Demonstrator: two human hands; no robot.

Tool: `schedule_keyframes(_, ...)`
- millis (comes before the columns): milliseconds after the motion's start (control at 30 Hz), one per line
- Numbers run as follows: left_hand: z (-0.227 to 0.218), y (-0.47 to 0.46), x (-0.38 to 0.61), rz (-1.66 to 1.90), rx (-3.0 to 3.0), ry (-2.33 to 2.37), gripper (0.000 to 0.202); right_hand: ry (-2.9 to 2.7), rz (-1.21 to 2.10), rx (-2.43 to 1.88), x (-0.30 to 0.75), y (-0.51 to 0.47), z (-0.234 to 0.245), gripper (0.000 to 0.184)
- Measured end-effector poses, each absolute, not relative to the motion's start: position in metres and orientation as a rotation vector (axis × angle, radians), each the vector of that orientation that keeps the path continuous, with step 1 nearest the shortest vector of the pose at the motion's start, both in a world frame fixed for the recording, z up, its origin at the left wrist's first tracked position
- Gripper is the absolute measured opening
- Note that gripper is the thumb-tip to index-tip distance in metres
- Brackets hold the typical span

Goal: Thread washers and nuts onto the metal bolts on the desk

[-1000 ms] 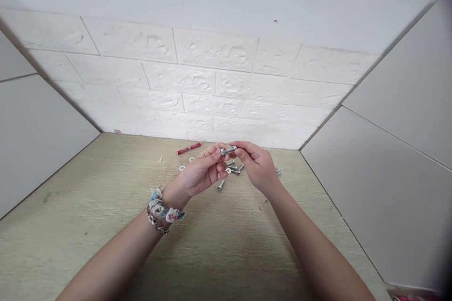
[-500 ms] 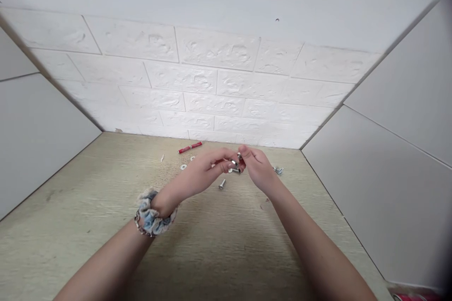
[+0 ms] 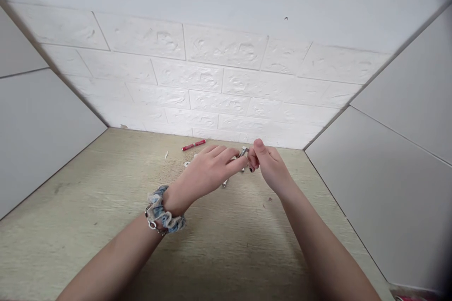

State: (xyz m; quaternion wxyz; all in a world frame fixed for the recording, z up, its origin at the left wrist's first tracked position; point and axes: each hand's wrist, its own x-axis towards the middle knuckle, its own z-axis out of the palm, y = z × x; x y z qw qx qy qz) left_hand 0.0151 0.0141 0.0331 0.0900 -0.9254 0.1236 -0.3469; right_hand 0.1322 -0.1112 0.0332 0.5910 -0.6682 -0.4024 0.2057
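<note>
My left hand (image 3: 216,167), palm down with a scrunchie and a bracelet at its wrist, has its fingers closed around a silver bolt (image 3: 244,151). The bolt's head points up and away, between my two hands. My right hand (image 3: 271,169) is close on the right, thumb raised and fingers curled in beside the bolt. What those curled fingers hold, if anything, is hidden. Under my left fingers another bolt (image 3: 225,183) lies on the table, partly covered. A flat washer (image 3: 187,164) lies left of my left hand, partly hidden by it.
A red marker (image 3: 193,145) lies near the back of the wooden tabletop (image 3: 116,188). To its left is a small white scrap (image 3: 166,154). A white brick-patterned wall (image 3: 208,77) closes off the back, with panels (image 3: 395,188) on both sides.
My left hand has turned palm down over the hardware. My right hand has shifted slightly right, its thumb lifted. The small shiny items behind my right wrist are now hidden. The view has shifted slightly.
</note>
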Motion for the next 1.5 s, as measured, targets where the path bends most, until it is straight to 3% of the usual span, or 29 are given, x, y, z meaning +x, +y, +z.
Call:
schedule_keyframes(200, 0.029, 0.016, 0.017, -1.172, -3.013, 0.364, 0.017, -0.81, 0.432, -1.509, 0.138, -0.114, 0.035, 0.058)
schedule_keyframes(400, 0.034, 0.014, 0.019, -1.429, -3.397, 0.388, 0.011, -0.865, 0.394, -1.38, 0.138, -0.113, 0.034, 0.022)
schedule_keyframes(633, 0.034, 0.015, 0.018, -1.409, -3.378, 0.45, 0.013, -0.978, 0.464, -1.452, 0.139, -0.118, 0.037, 0.026)
schedule_keyframes(967, 0.024, 0.017, 0.018, -1.365, -2.75, 0.431, 0.022, -0.941, 0.648, -1.378, 0.143, -0.119, 0.033, 0.03)
schedule_keyframes(1233, 0.02, 0.018, 0.016, -1.476, -2.628, 0.373, 0.022, -0.942, 0.945, -1.155, 0.135, -0.118, 0.042, 0.06)
schedule_keyframes(1500, 0.019, 0.024, 0.015, -1.551, -2.728, 0.321, 0.029, -0.956, 0.91, -1.195, 0.137, -0.123, 0.045, 0.063)
